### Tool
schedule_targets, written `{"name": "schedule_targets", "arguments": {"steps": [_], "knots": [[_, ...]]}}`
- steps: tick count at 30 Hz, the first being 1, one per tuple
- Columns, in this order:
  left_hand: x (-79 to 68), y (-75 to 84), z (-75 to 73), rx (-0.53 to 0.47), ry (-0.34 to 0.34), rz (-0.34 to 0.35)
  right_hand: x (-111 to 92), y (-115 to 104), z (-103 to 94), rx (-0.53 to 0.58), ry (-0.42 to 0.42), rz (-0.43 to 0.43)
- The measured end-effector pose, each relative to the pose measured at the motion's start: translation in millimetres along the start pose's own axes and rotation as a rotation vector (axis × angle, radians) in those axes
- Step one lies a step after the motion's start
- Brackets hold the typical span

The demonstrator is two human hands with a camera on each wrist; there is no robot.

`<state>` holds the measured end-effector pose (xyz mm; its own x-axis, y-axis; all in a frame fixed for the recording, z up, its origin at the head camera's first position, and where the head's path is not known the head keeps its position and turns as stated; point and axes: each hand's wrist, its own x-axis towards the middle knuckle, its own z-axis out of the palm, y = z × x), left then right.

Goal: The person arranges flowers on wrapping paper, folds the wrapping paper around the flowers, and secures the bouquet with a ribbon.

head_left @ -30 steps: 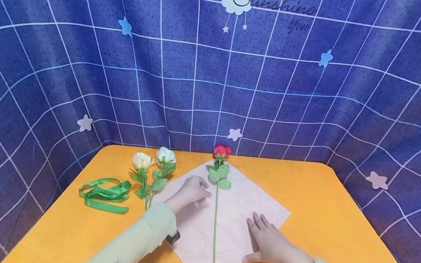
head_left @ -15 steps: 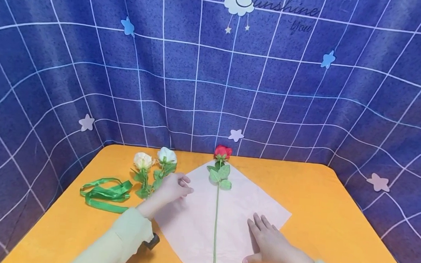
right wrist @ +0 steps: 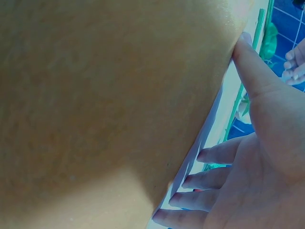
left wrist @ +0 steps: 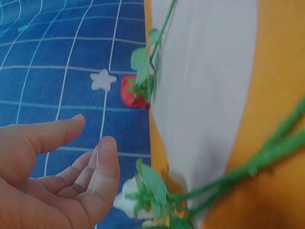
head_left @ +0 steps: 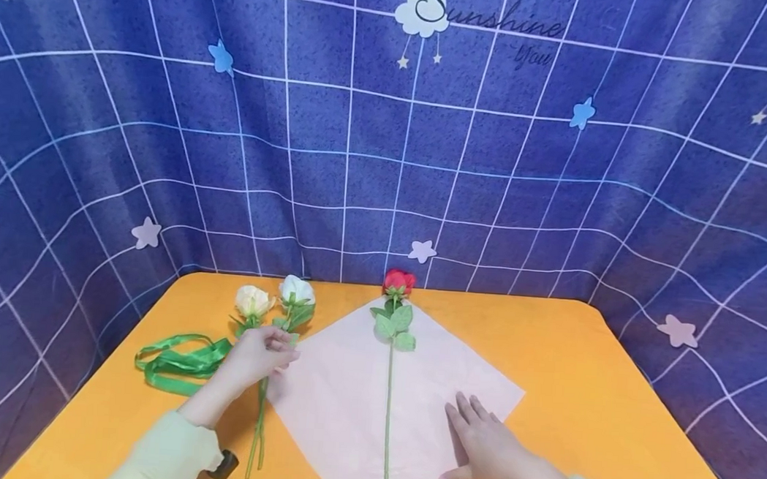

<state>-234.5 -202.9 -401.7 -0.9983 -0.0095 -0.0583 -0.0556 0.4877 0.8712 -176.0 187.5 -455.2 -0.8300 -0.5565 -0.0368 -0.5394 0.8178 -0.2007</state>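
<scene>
In the head view a red rose (head_left: 399,281) lies head-up along the middle of a pale pink wrapping sheet (head_left: 341,398), which is set as a diamond. To its left lie a cream rose (head_left: 254,301) and a white rose (head_left: 297,291), their stems crossing. My left hand (head_left: 260,356) hovers over these two stems and hides part of them. The left wrist view shows its thumb and fingers apart, with nothing between them. My right hand (head_left: 486,447) rests with spread fingers on the sheet's right edge, thumb near the lower side.
A loosely looped green ribbon (head_left: 181,363) lies on the orange table (head_left: 585,398) at the left. Behind the table hangs a blue gridded curtain (head_left: 492,195) with stars and clouds.
My left hand has moved left from beside the red rose's stem to above the cream and white roses. My right hand has stayed on the sheet. The head view has shifted slightly.
</scene>
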Motion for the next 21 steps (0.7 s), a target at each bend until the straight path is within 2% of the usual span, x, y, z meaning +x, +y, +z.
{"name": "schedule_targets", "arguments": {"steps": [11,15,21], "knots": [[-11.7,-31.8,-23.2,-0.018,0.0,-0.051,1.0,-1.2,2.9,-0.006,-0.014,0.011],[-11.2,-43.7,-27.9,-0.012,-0.008,-0.089,0.9,-1.2,3.3,-0.009,-0.014,0.015],[-9.0,-57.8,-29.7,0.048,0.008,-0.138,0.3,-1.2,2.3,-0.008,-0.015,0.021]]}}
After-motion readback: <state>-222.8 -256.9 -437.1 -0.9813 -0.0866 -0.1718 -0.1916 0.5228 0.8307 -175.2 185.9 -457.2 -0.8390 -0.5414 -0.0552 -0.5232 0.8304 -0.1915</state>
